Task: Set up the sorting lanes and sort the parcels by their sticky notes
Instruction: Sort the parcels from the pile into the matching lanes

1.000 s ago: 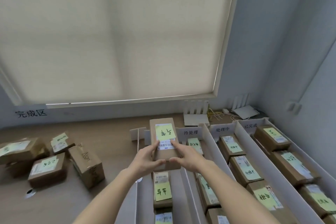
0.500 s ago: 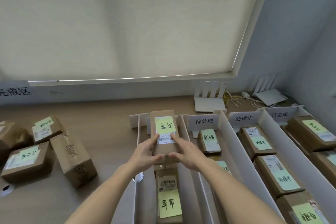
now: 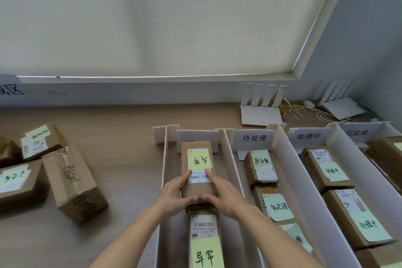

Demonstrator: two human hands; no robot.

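A brown parcel with a yellow sticky note and a barcode label sits at the far end of the leftmost white lane. My left hand grips its near left corner and my right hand grips its near right corner, thumbs at the near edge and fingers over the top. Behind it in the same lane lies another parcel with a yellow note. The lanes to the right hold several noted parcels, such as one under the first lane sign.
Loose parcels lie on the wooden table at left: a box on its side, one at the left edge and one behind. A white router and cables stand at the back by the window blind. White dividers separate the lanes.
Both hands have carried the parcel forward and lowered it to the far end of the leftmost lane. The view has shifted closer and to the left.
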